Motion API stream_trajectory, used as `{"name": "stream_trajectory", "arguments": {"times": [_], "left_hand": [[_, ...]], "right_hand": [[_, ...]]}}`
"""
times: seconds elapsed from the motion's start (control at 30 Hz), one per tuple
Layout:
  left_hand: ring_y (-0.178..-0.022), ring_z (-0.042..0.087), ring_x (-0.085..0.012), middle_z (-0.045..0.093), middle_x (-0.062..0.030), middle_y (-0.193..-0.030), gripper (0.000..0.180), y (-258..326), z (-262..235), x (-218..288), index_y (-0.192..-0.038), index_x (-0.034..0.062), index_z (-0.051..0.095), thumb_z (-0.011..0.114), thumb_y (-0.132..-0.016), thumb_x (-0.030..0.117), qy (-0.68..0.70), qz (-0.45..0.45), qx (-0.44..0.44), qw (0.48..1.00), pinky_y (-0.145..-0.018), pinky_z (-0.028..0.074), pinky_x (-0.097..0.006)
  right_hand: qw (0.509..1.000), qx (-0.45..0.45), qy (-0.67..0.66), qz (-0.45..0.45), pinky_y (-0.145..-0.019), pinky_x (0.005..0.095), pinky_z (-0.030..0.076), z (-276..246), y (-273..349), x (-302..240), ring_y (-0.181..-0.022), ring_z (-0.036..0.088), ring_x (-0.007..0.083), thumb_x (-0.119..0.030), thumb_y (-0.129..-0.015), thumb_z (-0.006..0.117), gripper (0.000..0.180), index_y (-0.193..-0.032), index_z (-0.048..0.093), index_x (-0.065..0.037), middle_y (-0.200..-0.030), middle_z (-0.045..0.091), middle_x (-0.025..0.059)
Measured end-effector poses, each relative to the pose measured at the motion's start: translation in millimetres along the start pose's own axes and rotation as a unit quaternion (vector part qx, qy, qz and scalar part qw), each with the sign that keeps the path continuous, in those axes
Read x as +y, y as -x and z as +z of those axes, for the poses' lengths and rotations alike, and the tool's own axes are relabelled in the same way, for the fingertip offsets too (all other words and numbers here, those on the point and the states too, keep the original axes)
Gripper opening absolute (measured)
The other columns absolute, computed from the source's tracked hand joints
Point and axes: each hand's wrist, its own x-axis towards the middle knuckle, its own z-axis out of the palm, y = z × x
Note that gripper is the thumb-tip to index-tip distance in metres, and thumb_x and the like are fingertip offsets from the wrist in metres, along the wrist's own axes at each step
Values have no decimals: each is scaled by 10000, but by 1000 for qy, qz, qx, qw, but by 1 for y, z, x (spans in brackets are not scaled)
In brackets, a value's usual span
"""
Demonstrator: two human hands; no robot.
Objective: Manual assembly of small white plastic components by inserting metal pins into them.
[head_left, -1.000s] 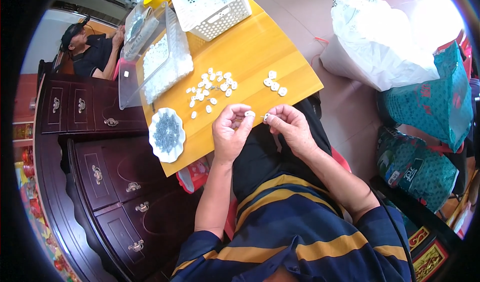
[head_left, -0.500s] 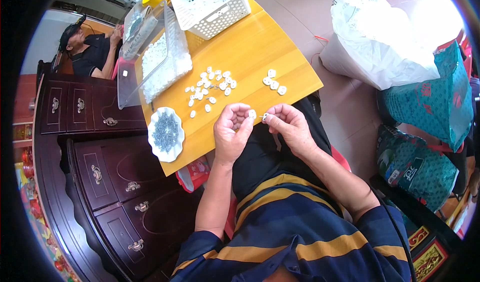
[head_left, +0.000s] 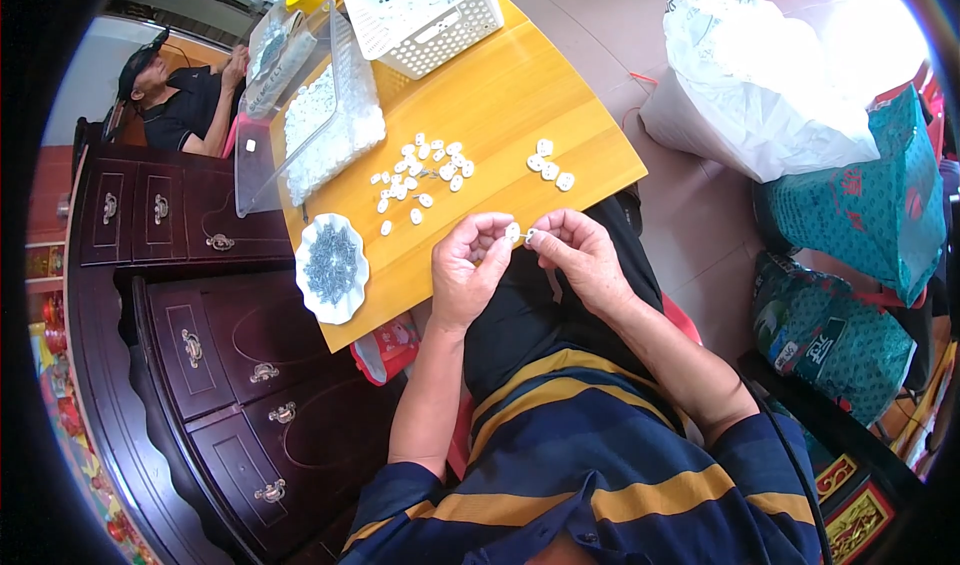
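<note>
Between thumb and fingers, my left hand [head_left: 470, 265] pinches a small white oval plastic piece [head_left: 512, 232] with dark holes. My right hand [head_left: 582, 257] is closed on a small piece with a thin metal pin [head_left: 529, 236], its tip at the white oval; its exact kind is too small to make out. Both hands are just off the near edge of the wooden table [head_left: 520, 85], over my lap. Beyond them lies a loose pile of white oval pieces [head_left: 411, 172]. Several joined or touching white pieces [head_left: 549, 170] sit farther right.
A scalloped white bowl [head_left: 350, 302] holds many small dark-grey metal bits. Behind stand a clear bin [head_left: 262, 160] of white pieces and a perforated white basket [head_left: 428, 47]. Dark drawers [head_left: 215, 365] flank the left; sacks [head_left: 750, 95] stand right. Another person [head_left: 185, 100] sits far left.
My left hand has shifted slightly right, bringing the white oval up against the pin in my right hand. The gap between the two pieces has narrowed.
</note>
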Motion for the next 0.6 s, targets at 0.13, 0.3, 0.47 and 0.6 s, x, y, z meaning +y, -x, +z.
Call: {"name": "stream_trajectory", "arguments": {"times": [0.13,0.3,0.47,0.6], "left_hand": [[-827,625,-53,698,-30,-985,206,0,1,1,-1138,-17,673,662,-933,-32,-7,-5,-1,1000,-783,530,-207],[-824,624,-49,700,-26,-983,204,0,2,0,-1136,-21,676,664,-934,-33,-8,-7,-1,1000,-776,529,-204],[-816,624,-41,705,-20,-981,201,0,2,-2,-1135,-22,682,667,-935,-34,-19,-7,1,1000,-766,527,-199],[-816,627,-39,709,-18,-986,200,-1,2,-1,-1134,-18,686,673,-935,-31,-49,1,3,999,-766,528,-200]], "right_hand": [[1000,1,9,-1,-735,200,516,-1,-1,2,-840,633,59,-119,-989,687,132,-1083,655,-33,-967,701,25],[1000,7,25,6,-731,198,512,-2,0,1,-836,632,58,-123,-986,691,135,-1082,657,-34,-961,702,23],[1000,12,28,5,-726,197,510,-3,-1,3,-823,633,56,-124,-985,690,128,-1075,659,-38,-947,705,20],[999,13,38,4,-726,195,510,-2,-1,1,-824,635,54,-122,-984,689,124,-1072,660,-41,-944,707,20]]}}
